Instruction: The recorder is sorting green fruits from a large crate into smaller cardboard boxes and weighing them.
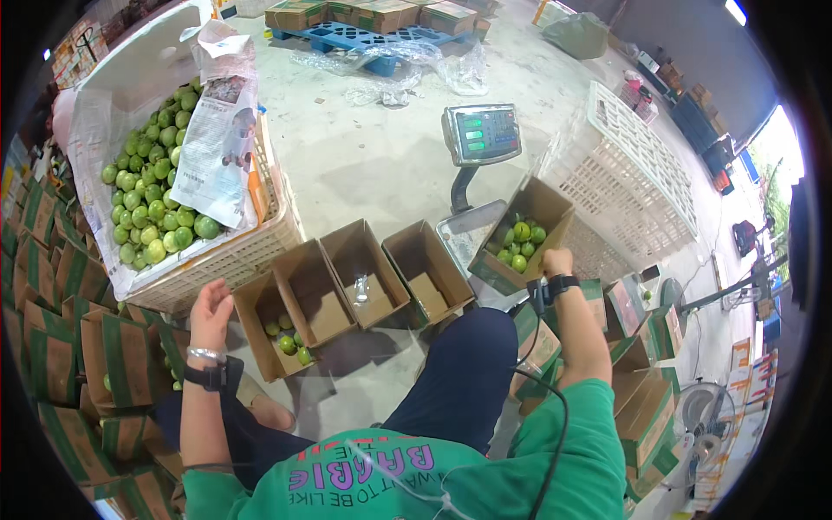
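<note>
My right hand (558, 262) is closed on the right rim of a cardboard box (497, 272), which sits tilted at the platform scale. Several round green fruits (520, 231) lie inside that box. Behind it rises the scale's lit display (484, 133), and part of the metal platform (465, 229) shows. My left hand (211, 312) hangs with nothing in it, fingers loosely extended, just left of a cardboard box (250, 325) with a few green fruits at its bottom. To that box's right stand three cardboard boxes (312, 292) with no fruit visible in them.
A paper-lined plastic crate (214, 273) heaped with green fruits (153, 188) stands at left, newspaper (211, 149) over one side. White crates (611, 169) stand at right. Green-striped cartons (117, 364) crowd the left. A fan (705, 416) stands at lower right; a blue pallet (364, 39) lies ahead.
</note>
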`<move>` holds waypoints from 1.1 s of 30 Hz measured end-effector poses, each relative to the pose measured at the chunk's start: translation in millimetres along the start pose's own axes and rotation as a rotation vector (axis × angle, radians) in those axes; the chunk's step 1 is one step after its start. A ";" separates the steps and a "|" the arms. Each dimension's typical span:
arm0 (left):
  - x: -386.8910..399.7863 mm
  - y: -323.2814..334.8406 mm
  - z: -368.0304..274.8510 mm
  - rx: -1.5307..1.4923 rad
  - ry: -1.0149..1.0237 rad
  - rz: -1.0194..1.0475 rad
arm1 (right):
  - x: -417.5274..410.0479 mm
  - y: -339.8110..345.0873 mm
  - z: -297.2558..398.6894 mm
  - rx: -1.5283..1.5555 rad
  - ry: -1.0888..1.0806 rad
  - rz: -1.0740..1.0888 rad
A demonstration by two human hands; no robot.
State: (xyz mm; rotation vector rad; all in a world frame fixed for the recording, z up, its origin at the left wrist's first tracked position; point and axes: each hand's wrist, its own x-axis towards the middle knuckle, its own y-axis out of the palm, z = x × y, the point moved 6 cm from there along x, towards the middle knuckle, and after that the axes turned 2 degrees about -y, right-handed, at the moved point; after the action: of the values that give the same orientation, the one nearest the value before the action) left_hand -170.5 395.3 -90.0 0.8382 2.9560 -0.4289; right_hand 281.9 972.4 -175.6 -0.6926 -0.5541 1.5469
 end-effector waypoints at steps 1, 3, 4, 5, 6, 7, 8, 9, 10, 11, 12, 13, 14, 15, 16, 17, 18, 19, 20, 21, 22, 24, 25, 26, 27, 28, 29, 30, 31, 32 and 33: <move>12.0 0.9 0.3 0.032 -0.004 -0.038 | 9.5 15.5 -16.4 -0.048 0.013 -0.005; 31.9 7.8 -1.4 0.066 0.051 -0.028 | 15.6 35.9 -37.3 -0.097 -0.005 0.162; 38.0 -0.2 -4.7 0.104 0.081 -0.052 | 12.6 47.6 -26.1 -0.668 -0.301 0.340; 42.6 -6.4 -6.5 0.131 0.102 -0.073 | -0.6 54.1 -8.7 -1.188 -0.694 0.357; 51.2 -18.6 -12.4 0.319 0.135 -0.109 | -2.0 55.3 5.2 -1.357 -0.668 0.441; 57.1 -35.7 -13.9 0.336 0.117 -0.191 | 2.2 30.4 35.2 -0.763 -0.416 0.309; 67.0 -58.8 -19.8 0.425 0.119 -0.280 | -4.6 22.8 78.9 -0.584 -0.499 0.252; 76.0 -83.2 -26.9 0.644 0.128 -0.415 | -17.5 23.9 135.1 -0.655 -0.703 0.122; 83.0 -100.8 -26.2 0.694 0.099 -0.500 | -36.2 28.6 188.8 -0.466 -0.844 0.143; 89.6 -117.9 -27.6 0.755 0.101 -0.586 | -59.5 42.2 237.2 -0.305 -0.863 0.150; 94.9 -130.2 -24.0 0.789 0.059 -0.619 | -98.4 68.7 288.3 -0.146 -0.988 0.353; 100.2 -138.7 -25.3 0.834 0.099 -0.670 | -144.4 97.3 336.3 0.053 -1.092 0.551; 107.0 -144.5 -19.1 0.889 0.020 -0.673 | -204.8 124.3 372.5 0.089 -1.279 0.640; 110.7 -146.4 -15.1 0.883 0.008 -0.682 | -266.6 153.2 403.2 0.026 -1.500 0.726; 116.0 -143.4 -7.5 0.883 -0.046 -0.633 | -325.8 181.6 423.9 0.080 -1.602 0.847; 120.2 -139.2 0.9 0.889 -0.127 -0.583 | -380.1 207.9 440.4 0.188 -1.673 0.962; 123.1 -133.8 5.3 0.852 -0.132 -0.560 | -429.7 236.6 449.3 0.130 -1.799 0.989; 125.7 -129.0 13.4 0.843 -0.227 -0.506 | -461.5 264.5 453.9 0.027 -1.731 0.940; 127.9 -125.6 15.1 0.889 -0.248 -0.492 | -480.6 289.1 461.8 -0.103 -1.749 0.831; 129.0 -123.3 15.0 0.934 -0.254 -0.505 | -484.6 306.7 474.4 -0.050 -1.756 0.803; 128.6 -123.7 11.6 0.956 -0.219 -0.556 | -485.9 319.7 488.0 -0.095 -1.853 0.515; 128.3 -125.1 9.0 0.962 -0.201 -0.588 | -481.8 340.6 494.6 -0.191 -1.851 0.287; 130.5 -123.5 8.1 0.970 -0.168 -0.529 | -472.3 352.2 495.9 -0.274 -1.755 0.306; 130.5 -122.8 3.0 1.002 -0.088 -0.536 | -473.3 356.0 497.1 -0.279 -1.775 0.211; 131.8 -121.6 8.2 0.964 -0.143 -0.449 | -473.4 364.6 494.3 -0.331 -1.763 0.307; 131.5 -122.2 0.9 0.991 -0.033 -0.495 | -475.3 369.9 493.2 -0.417 -1.730 0.270; 132.0 -121.1 -3.2 1.017 0.040 -0.502 | -477.8 371.4 493.3 -0.470 -1.710 0.203; 133.3 -121.8 -3.9 1.025 0.055 -0.496 | -480.3 374.2 494.8 -0.471 -1.657 0.217; 134.6 -122.4 -5.5 1.020 0.080 -0.505 | -485.1 372.5 497.8 -0.456 -1.664 0.146; 136.4 -123.2 -3.7 1.006 0.059 -0.479 | -486.0 374.4 502.2 -0.449 -1.644 0.147; 138.3 -124.9 -4.3 1.013 0.055 -0.479 | -485.8 377.8 506.0 -0.457 -1.622 0.197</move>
State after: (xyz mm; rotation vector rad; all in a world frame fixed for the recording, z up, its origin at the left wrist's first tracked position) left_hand -353.3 365.1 -69.9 0.0892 2.8336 -2.0212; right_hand -329.8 481.0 -37.3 0.3973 -2.1031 1.9521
